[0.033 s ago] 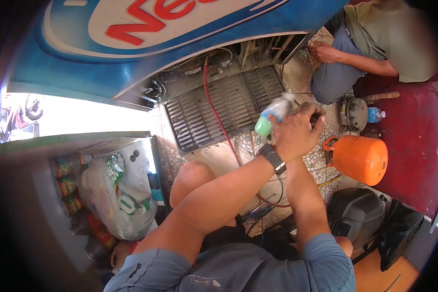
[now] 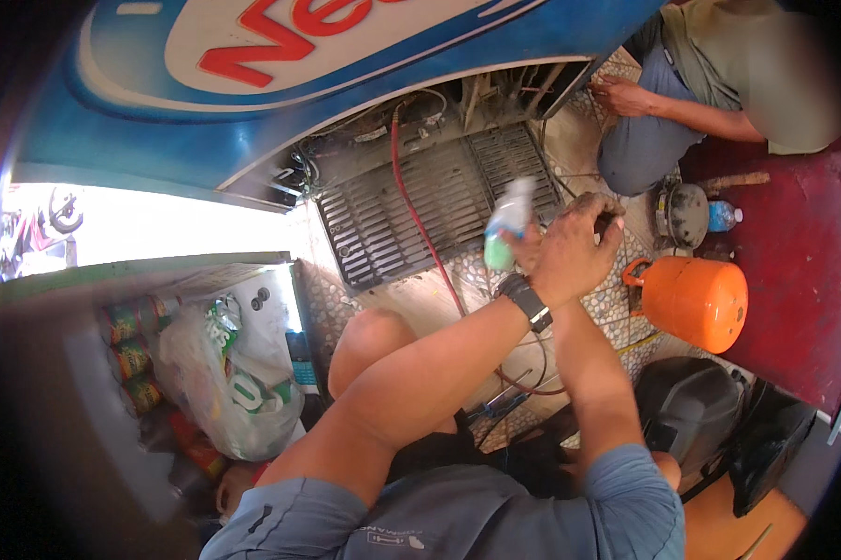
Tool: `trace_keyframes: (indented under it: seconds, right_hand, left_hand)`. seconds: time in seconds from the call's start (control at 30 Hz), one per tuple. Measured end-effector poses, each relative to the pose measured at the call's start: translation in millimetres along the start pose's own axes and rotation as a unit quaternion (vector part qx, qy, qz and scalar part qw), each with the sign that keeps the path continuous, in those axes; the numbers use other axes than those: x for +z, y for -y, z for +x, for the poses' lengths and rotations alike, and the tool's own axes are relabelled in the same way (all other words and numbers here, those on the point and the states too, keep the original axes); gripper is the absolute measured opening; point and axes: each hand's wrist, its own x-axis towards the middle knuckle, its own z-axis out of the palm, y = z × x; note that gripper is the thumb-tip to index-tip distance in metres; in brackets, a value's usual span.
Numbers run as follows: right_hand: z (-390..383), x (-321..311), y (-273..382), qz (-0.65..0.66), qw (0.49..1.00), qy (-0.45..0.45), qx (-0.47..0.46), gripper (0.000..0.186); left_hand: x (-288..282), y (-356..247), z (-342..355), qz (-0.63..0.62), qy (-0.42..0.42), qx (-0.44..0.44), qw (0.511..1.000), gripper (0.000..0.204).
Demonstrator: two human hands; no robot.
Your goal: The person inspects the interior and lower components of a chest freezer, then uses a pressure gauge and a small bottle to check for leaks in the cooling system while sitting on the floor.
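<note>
My forearms cross at the wrists. My left hand (image 2: 577, 245), with a black watch (image 2: 525, 301) on its wrist, is on the right with its dirty fingers curled in; whatever is in them is hidden. Partly covered by the left wrist, my right hand (image 2: 525, 248) grips a small plastic bottle (image 2: 507, 224). The bottle is smeared by motion, whitish at the top with green at the lower end, and tilted. Beyond it lies a dark slatted grille panel (image 2: 420, 201), with a red hose (image 2: 418, 219) running across it.
A large blue cabinet (image 2: 234, 140) with an open underside stands ahead. To the right are an orange gas cylinder (image 2: 691, 303), a round dark metal part (image 2: 686, 215), a blue-tinted bottle (image 2: 722, 216) and a crouching person (image 2: 649, 121). A plastic bag (image 2: 224, 383) and several cans (image 2: 133, 359) are at left.
The bottle in my right hand has swung left and stands steeper. My left hand stays nearly in place.
</note>
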Motion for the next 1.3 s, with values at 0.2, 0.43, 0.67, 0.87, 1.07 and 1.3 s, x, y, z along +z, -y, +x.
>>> trace_keyframes:
  seconds: [0.2, 0.43, 0.67, 0.87, 1.07, 1.3]
  right_hand:
    - [31.0, -11.1, 38.0, 0.238, 0.956, -0.163, 0.048, 0.067]
    - [29.9, -53.8, 94.0, 0.499, 0.841, -0.166, 0.125, 0.060]
    - [61.6, -46.8, 81.8, 0.216, 0.958, -0.189, 0.006, 0.066]
    - [130.3, -140.2, 91.9, 0.143, 0.958, -0.231, -0.089, 0.103]
    - [158.3, -139.7, 103.3, 0.058, 0.967, -0.239, -0.062, 0.113]
    - [160.3, -150.4, 110.0, 0.009, 0.975, -0.219, -0.035, 0.112]
  left_hand:
    - [-9.3, -2.9, 2.1, -0.051, -0.001, 0.018, 0.999, 0.026]
    - [-9.3, -1.7, 6.0, -0.086, 0.014, 0.006, 0.996, 0.027]
    - [-19.1, 1.9, 10.3, -0.079, 0.003, 0.012, 0.997, 0.026]
    - [-27.3, -7.4, 14.7, -0.129, 0.002, 0.007, 0.992, 0.027]
    - [-38.9, 4.5, 22.2, -0.113, -0.027, 0.012, 0.993, 0.028]
    - [-39.1, 3.4, 22.6, -0.112, -0.022, 0.026, 0.993, 0.027]
